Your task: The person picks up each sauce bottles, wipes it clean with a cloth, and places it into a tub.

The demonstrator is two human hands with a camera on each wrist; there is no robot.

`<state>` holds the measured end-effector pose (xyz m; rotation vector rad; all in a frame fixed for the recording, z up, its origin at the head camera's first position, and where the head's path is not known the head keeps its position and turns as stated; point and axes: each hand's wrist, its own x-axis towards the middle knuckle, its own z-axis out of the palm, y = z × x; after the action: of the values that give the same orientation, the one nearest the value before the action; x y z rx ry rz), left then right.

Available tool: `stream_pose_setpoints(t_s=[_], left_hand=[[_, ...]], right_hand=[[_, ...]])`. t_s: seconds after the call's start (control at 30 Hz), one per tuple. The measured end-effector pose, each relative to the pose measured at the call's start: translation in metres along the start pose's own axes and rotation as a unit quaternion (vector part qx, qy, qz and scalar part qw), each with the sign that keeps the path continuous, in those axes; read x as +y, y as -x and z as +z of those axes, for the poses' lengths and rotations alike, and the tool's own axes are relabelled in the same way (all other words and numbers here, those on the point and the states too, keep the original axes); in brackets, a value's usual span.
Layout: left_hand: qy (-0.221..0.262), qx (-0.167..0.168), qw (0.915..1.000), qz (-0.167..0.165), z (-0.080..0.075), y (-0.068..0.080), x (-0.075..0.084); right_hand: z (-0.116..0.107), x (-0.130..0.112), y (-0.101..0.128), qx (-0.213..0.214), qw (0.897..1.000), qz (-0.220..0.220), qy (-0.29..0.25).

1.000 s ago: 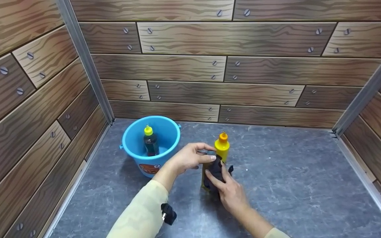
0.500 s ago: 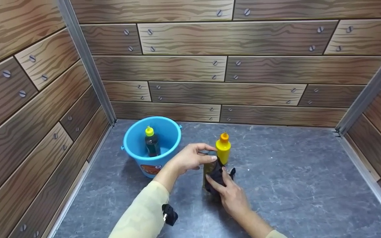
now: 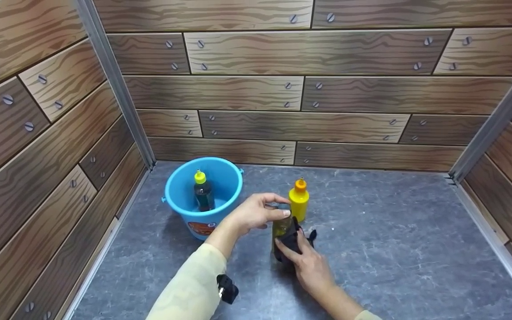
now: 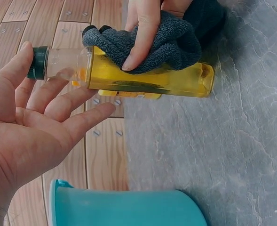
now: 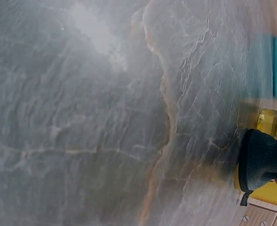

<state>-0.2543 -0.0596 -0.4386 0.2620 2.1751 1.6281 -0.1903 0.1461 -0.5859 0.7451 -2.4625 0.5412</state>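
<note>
A clear bottle of yellow liquid [image 4: 190, 84] with a dark green cap [image 4: 38, 63] stands upright on the grey surface. My left hand [image 3: 254, 212] holds it at the cap, thumb on one side and fingers on the other. Against the bottle's side, my right hand [image 3: 313, 264] grips a dark grey cloth [image 4: 173, 49], its fingers pressing the cloth onto the lower body. A corner of the cloth sticks out to the right in the head view. Only the cloth, part of the bottle and a sliver of hand show in the right wrist view.
Just behind the held bottle stands a yellow squeeze bottle [image 3: 299, 204] with an orange tip. To the left is a light blue bucket [image 3: 176, 202], with a dark bottle [image 3: 203, 195] with a yellow cap inside. Wood-patterned walls [image 3: 247, 93] enclose the surface.
My right hand and the cloth have slid down the bottle, baring more of its upper part. The left hand keeps its place at the cap.
</note>
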Motion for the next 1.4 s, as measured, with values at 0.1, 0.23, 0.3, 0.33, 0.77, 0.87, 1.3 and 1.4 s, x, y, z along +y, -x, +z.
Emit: stream_pose_setpoints(t_s=[0.1, 0.23, 0.3, 0.33, 0.77, 0.87, 1.3, 1.4], left_hand=[[0.002, 0.002, 1.0000, 0.002, 0.000, 0.000, 0.000], [0.000, 0.001, 1.0000, 0.003, 0.001, -0.001, -0.001], [-0.004, -0.001, 1.0000, 0.004, 0.001, -0.001, -0.001], [-0.006, -0.002, 1.0000, 0.004, 0.002, -0.001, -0.001], [-0.014, -0.004, 0.9998, 0.010, 0.003, -0.001, 0.001], [-0.011, -0.006, 0.9999, 0.009, 0.003, -0.001, 0.001], [-0.018, -0.001, 0.9998, 0.010, 0.001, -0.001, 0.000], [-0.017, -0.003, 0.9998, 0.011, 0.000, -0.001, -0.001]], right_hand=[[0.001, 0.001, 0.001, -0.006, 1.000, -0.001, -0.004], [0.003, 0.003, 0.005, -0.034, 0.999, -0.001, 0.002], [0.004, 0.004, 0.007, -0.055, 0.998, 0.005, 0.003], [0.004, 0.005, 0.008, -0.064, 0.998, 0.009, 0.004], [0.000, 0.004, 0.008, -0.157, 0.986, 0.052, -0.003], [-0.001, 0.004, 0.006, -0.178, 0.982, 0.056, -0.008], [-0.004, 0.001, 0.001, -0.203, 0.978, 0.049, 0.017], [-0.005, 0.001, -0.001, -0.210, 0.976, 0.046, 0.019]])
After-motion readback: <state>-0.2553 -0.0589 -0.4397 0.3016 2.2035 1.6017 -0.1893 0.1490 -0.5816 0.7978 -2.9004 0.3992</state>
